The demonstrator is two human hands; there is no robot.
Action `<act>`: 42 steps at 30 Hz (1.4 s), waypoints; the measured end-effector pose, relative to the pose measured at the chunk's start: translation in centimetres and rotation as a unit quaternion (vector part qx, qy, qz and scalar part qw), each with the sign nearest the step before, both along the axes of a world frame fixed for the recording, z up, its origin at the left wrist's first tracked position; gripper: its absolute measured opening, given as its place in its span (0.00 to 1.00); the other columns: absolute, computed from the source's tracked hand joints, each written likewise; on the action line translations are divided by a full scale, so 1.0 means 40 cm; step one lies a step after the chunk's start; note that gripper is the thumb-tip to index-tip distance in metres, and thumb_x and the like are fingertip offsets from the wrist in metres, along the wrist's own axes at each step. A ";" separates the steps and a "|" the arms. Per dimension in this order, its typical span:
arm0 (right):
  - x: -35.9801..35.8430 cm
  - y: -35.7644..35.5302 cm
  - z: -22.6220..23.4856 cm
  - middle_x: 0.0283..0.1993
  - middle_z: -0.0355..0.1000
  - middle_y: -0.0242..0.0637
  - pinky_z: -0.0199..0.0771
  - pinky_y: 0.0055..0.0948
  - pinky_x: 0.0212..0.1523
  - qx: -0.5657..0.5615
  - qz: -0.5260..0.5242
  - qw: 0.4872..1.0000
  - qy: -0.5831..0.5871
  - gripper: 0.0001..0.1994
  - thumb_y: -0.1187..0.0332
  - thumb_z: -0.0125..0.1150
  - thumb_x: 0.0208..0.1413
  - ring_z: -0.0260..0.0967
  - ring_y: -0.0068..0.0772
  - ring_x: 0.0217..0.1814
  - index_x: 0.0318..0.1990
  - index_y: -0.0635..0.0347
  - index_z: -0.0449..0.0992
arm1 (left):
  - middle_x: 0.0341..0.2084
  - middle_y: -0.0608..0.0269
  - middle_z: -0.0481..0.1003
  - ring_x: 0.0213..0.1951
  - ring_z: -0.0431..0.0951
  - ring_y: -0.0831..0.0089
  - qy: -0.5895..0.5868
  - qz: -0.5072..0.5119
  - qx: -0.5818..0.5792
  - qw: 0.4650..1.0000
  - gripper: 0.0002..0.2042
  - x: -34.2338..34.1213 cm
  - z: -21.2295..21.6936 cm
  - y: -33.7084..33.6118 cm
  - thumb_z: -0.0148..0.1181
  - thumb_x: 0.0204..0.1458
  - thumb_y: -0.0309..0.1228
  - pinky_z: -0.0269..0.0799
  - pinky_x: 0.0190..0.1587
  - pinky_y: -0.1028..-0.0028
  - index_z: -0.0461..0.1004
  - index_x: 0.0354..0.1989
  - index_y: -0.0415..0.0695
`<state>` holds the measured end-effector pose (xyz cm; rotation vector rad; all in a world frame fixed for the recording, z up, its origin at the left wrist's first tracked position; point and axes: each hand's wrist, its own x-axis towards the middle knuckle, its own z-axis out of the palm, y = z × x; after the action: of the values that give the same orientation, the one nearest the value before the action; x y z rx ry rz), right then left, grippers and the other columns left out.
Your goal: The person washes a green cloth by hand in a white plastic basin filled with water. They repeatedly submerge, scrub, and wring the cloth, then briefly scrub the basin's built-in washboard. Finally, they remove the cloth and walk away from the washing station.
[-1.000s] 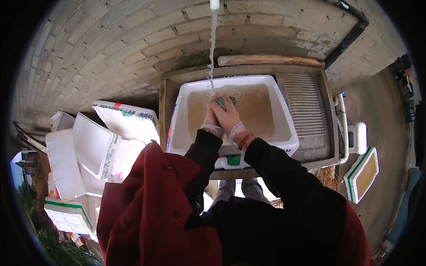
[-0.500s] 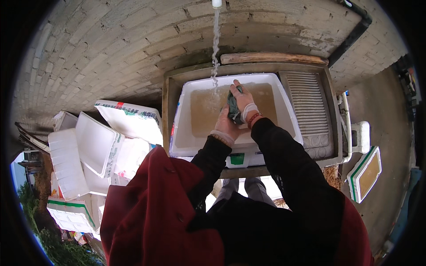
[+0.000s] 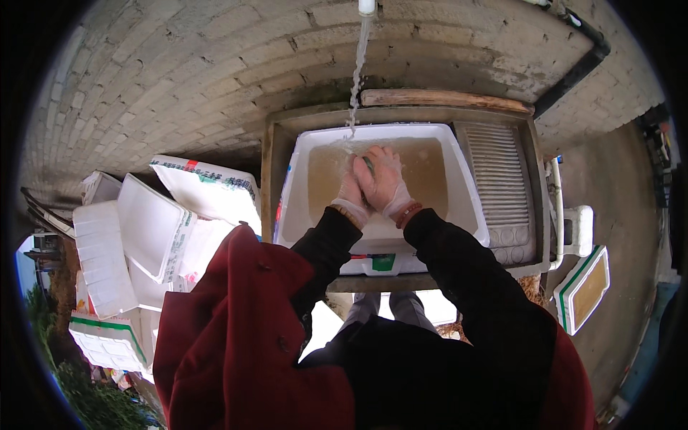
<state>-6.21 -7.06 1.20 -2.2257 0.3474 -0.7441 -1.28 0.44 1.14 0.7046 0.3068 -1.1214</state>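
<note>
A dark green wad, seemingly a cloth [image 3: 369, 164], shows only as a sliver between my hands. My left hand [image 3: 350, 188] is closed against one side of it. From the other side my right hand [image 3: 387, 180] presses over it, fingers together. Both hands wear thin clear gloves, with a bracelet at each wrist. They are low over the brownish water [image 3: 421, 168] in a white foam box [image 3: 469, 197]. A stream of water [image 3: 359, 68] falls from the white tap [image 3: 366, 7] into the box, just beyond my hands.
The box sits in a concrete sink [image 3: 271, 154] with a ribbed washboard [image 3: 496, 172] on its right. A wooden strip [image 3: 446, 99] lies along the back edge. Stacked white foam boxes [image 3: 107, 258] stand at left. Another foam box [image 3: 582, 290] of brownish water is on the floor at right.
My hands have come together around the dark green wad, covering most of it. My right hand has turned more palm-down and sits lower, nearer the water. The view has shifted slightly.
</note>
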 end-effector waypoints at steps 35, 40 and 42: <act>0.191 -0.345 0.565 0.44 0.69 0.42 0.66 0.25 0.46 -0.004 -0.081 0.991 -0.110 0.31 0.55 0.64 0.46 0.67 0.31 0.44 0.55 0.63 0.65 | 0.53 0.62 0.64 0.52 0.64 0.74 -0.403 0.045 0.168 0.898 0.19 0.149 0.060 0.083 0.47 0.57 0.35 0.55 0.55 0.80 0.64 0.55 0.42; 0.218 -0.375 0.578 0.49 0.70 0.38 0.62 0.22 0.52 0.253 0.138 0.950 -0.121 0.29 0.62 0.66 0.44 0.65 0.27 0.51 0.55 0.60 0.67 | 0.53 0.53 0.63 0.54 0.60 0.59 -0.741 0.110 0.260 0.609 0.24 0.194 0.315 -0.060 0.49 0.52 0.42 0.52 0.57 0.67 0.63 0.56 0.44; 0.230 -0.361 0.576 0.48 0.70 0.36 0.62 0.22 0.52 0.257 0.146 0.949 -0.111 0.28 0.65 0.66 0.45 0.65 0.25 0.50 0.55 0.60 0.67 | 0.53 0.50 0.62 0.55 0.58 0.53 -0.788 0.107 0.301 0.526 0.27 0.204 0.391 -0.110 0.49 0.50 0.45 0.51 0.58 0.62 0.62 0.57 0.45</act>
<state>2.97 -21.49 24.23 -1.6353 0.0787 -0.6461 6.88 -3.96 16.80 1.9499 -0.8478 0.2680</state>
